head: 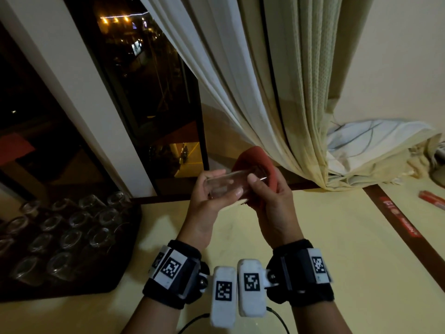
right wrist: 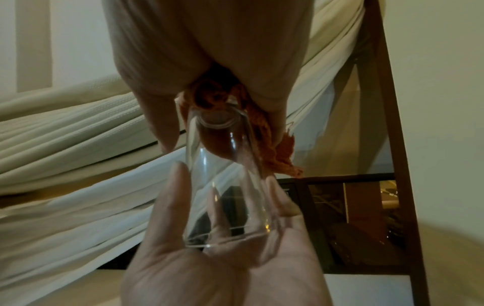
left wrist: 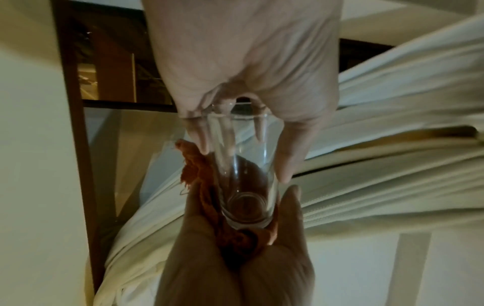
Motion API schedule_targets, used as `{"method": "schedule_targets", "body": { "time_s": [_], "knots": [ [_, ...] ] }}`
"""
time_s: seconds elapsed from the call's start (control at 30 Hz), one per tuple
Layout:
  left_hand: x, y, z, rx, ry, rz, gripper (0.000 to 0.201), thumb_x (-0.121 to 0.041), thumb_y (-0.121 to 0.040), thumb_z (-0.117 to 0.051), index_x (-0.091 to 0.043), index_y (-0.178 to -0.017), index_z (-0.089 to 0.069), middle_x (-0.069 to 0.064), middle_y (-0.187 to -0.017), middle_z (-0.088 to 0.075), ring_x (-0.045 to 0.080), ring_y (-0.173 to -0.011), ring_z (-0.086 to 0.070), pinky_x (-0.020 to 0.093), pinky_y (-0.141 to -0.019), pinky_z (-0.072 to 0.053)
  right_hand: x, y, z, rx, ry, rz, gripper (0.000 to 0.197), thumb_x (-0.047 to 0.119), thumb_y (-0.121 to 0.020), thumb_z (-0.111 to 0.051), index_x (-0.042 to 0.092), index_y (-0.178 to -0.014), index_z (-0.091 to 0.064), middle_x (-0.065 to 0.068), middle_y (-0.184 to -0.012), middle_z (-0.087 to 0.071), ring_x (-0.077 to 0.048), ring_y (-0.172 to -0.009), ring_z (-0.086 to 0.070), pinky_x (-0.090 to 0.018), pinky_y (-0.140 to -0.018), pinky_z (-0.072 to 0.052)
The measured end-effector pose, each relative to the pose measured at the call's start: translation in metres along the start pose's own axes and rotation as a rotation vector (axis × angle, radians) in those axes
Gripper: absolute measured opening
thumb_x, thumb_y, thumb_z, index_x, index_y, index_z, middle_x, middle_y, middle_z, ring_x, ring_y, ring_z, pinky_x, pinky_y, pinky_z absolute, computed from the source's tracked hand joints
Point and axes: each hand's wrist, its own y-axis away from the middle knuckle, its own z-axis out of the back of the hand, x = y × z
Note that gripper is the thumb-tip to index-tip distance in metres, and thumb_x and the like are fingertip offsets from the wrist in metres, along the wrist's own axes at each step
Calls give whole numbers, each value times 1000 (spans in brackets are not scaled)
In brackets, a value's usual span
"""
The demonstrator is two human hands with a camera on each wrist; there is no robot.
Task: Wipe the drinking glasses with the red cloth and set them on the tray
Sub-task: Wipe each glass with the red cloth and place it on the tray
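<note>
Left hand [head: 212, 201] curls its grip round the open end of the glass [head: 231, 184], right hand [head: 272, 203] cups the base in the red cloth [head: 255, 155]; the glass lies sideways, and the tray [head: 120, 280] sits down-left, nearer the left hand.

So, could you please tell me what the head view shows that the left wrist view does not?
Only the head view shows the dark tray at the left, filled with glasses, the table and both wrist cameras. Only the left wrist view shows the held glass's thick base nested in the red cloth, looking down its length. Both show the left hand gripping the glass's open end, the right hand holding the cloth round the base, and the curtain.
</note>
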Motion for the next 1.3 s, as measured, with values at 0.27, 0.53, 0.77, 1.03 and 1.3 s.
{"method": "schedule_targets", "body": {
  "time_s": [0.27,0.53,0.77,1.03,1.3],
  "knots": [
    [12,-4,5,124,-43,160,80,-35,-47,-86,-21,-120,-56,7,-121,-70,22,-116,-66,34,-93,-53,-2,0,17,-53,105,44,59,20,-65,-90,13,-121,-71,-23,-106,-72,-35,-88,-67,-40,-70,-49],
    [1,-10,11,348,-471,111,69,-31,-63,-88,-17,-126,-62,-1,-111,-75,15,-100,-73,33,-86,-58,8,-4,23,-6,291,67,54,19,-64,-86,8,-116,-71,-21,-99,-72,-31,-80,-69,-32,-56,-53],
    [-1,-4,4,190,-453,61,62,-57,-62,-77,-20,-110,-71,0,-103,-77,16,-99,-73,44,-94,-55,4,-5,19,-4,110,-44,47,39,-87,-66,16,-128,-65,-15,-109,-71,-27,-90,-66,-34,-69,-52],
    [10,0,-2,67,-187,212,83,-86,-59,-67,-38,-126,-65,-5,-134,-62,13,-124,-57,43,-110,-39,-4,-4,17,126,58,-70,66,27,-81,-72,21,-143,-53,-15,-134,-62,-37,-122,-59,-44,-90,-50],
    [4,1,-16,157,-74,182,74,-73,-73,-58,-39,-138,-53,-3,-129,-65,17,-118,-64,37,-88,-55,-8,-1,18,298,140,-53,71,18,-70,-84,29,-135,-59,-22,-118,-64,-39,-99,-65,-49,-77,-55]
  ]
}}
